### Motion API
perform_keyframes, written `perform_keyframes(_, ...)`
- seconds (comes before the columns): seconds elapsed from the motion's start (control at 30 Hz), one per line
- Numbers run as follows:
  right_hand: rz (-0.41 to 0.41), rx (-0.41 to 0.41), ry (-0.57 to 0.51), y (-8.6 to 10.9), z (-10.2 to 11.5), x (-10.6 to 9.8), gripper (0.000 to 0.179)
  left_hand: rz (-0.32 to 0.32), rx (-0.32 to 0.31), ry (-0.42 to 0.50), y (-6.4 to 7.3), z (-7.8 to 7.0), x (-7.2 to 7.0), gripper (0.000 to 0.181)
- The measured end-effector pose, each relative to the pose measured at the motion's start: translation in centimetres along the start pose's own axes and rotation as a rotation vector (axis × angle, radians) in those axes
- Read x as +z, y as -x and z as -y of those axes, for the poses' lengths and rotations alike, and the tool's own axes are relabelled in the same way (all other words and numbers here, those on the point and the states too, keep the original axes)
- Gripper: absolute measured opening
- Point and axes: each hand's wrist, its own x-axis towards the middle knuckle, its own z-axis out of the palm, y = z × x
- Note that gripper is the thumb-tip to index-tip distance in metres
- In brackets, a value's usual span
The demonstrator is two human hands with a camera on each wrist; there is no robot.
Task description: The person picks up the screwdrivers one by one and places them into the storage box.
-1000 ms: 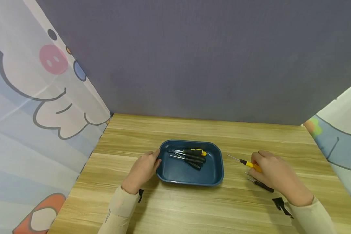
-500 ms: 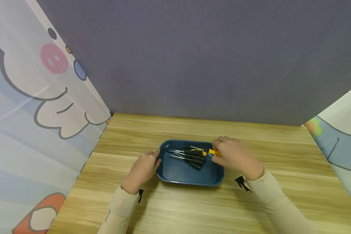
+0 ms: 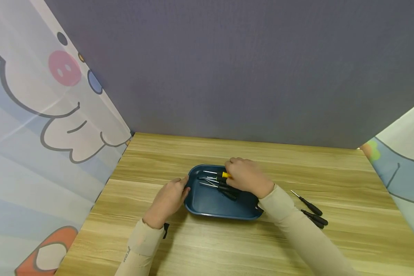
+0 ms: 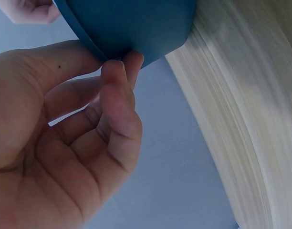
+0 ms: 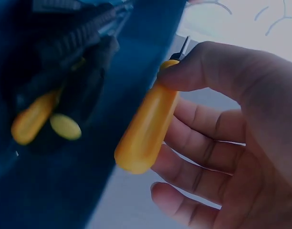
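Note:
My left hand [image 3: 169, 199] pinches the left rim of a dark blue tray [image 3: 224, 217]; thumb and fingertips grip its wall [image 4: 122, 28] in the left wrist view. Over the tray's back right part, my right hand [image 3: 246, 176] holds a screwdriver [image 5: 146, 129] by its yellow handle, between thumb and fingers. Its thin shaft points left in the head view. Below lie several screwdrivers [image 3: 229, 194] with black or black-and-yellow handles, partly hidden under the right hand.
Right of the tray, three black-handled screwdrivers [image 3: 311, 207] lie on the wood-grain table [image 3: 207, 245]. A grey panel [image 3: 245, 76] stands behind the table. Printed cartoon sheets [image 3: 27, 161] hang at both sides.
My right hand has carried the yellow-handled screwdriver left from the table's right side to over the tray. The left hand has stayed at the rim.

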Motion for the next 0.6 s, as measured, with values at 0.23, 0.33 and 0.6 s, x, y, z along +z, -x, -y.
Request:
perform_keyframes(0.23,0.075,-0.002,0.001,-0.6,1.1,1.4,0.027,0.001,0.001,0.003,0.2,-0.1,-0.1,0.039)
perform_keyframes(0.33,0.089,0.003,0.005,-0.7,1.2,1.9,0.028,-0.005,0.006,0.002,0.2,0.0,-0.1,0.039)
perform_keyframes(0.6,0.111,0.013,0.006,-0.6,1.4,2.5,0.022,-0.003,0.002,0.001,0.3,0.0,-0.1,0.040)
